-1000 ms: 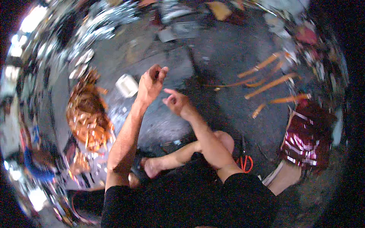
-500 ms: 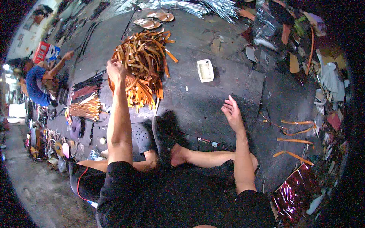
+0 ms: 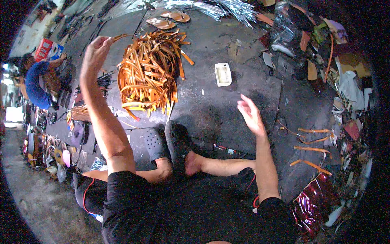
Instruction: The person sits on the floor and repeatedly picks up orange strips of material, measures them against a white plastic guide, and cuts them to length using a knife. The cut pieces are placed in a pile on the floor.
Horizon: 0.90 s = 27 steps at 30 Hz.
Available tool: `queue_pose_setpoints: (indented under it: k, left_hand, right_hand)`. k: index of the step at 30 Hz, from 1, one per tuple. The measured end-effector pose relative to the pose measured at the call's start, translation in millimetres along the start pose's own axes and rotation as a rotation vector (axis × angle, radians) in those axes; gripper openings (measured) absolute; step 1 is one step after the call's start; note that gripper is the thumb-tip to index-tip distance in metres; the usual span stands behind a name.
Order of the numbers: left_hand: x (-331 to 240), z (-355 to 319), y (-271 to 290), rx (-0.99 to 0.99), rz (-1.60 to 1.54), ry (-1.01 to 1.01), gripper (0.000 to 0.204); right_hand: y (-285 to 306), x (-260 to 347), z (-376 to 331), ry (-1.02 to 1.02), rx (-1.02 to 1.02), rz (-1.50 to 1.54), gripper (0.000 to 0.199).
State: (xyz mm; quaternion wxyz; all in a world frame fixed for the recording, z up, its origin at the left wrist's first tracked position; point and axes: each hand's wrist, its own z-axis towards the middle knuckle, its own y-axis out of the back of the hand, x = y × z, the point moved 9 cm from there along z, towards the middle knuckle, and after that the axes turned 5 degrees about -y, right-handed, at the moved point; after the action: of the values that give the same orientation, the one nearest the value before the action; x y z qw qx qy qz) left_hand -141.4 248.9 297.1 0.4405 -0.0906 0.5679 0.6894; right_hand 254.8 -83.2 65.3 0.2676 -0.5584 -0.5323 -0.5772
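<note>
My left hand (image 3: 95, 57) is raised at the left of a large heap of orange-brown straps (image 3: 152, 69). Its fingertips pinch the end of one strap (image 3: 121, 36), which runs toward the top of the heap. How far that strap reaches is lost among the others. Over the dark floor to the right, my right hand (image 3: 252, 116) hovers with its fingers stretched out, holding nothing. A small white rectangular tub (image 3: 223, 74) stands on the floor between the heap and my right hand, touched by neither.
Several loose straps (image 3: 310, 149) lie at the right. Sandals (image 3: 161, 23) and silvery strips (image 3: 227, 9) are at the back. Scraps and plastic (image 3: 351, 87) line the right edge. A person in blue (image 3: 37, 85) sits at far left. My dark clogs (image 3: 156, 144) rest before the heap.
My left hand has moved left and up from the heap, drawing out a strap end. The straps have shifted and spread. My right hand stays open and has moved slightly.
</note>
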Motion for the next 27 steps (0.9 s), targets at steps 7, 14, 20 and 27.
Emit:
queue_pose_setpoints:
  k: [7,14,20,27]
  left_hand:
    - [-182.3,-81.4,-123.6,0.794,-0.223,-0.273,0.011]
    - [-109.2,-121.9,-265.5,1.032,-0.288,-0.145,0.019]
    - [-61.3,-150.2,-357.4,0.914,-0.463,0.005,0.024]
    - [-64.3,-170.5,-421.8,0.818,-0.232,0.051,0.024]
  right_hand:
    - [-62.4,219.4,-15.4,0.719,-0.087,-0.016,0.060]
    - [-39.2,68.2,10.3,0.114,0.446,0.104,0.035]
    - [80.4,-19.9,22.1,-0.111,0.306,-0.082,0.033]
    - [132.8,-9.3,54.7,0.042,-0.379,-0.888,0.040]
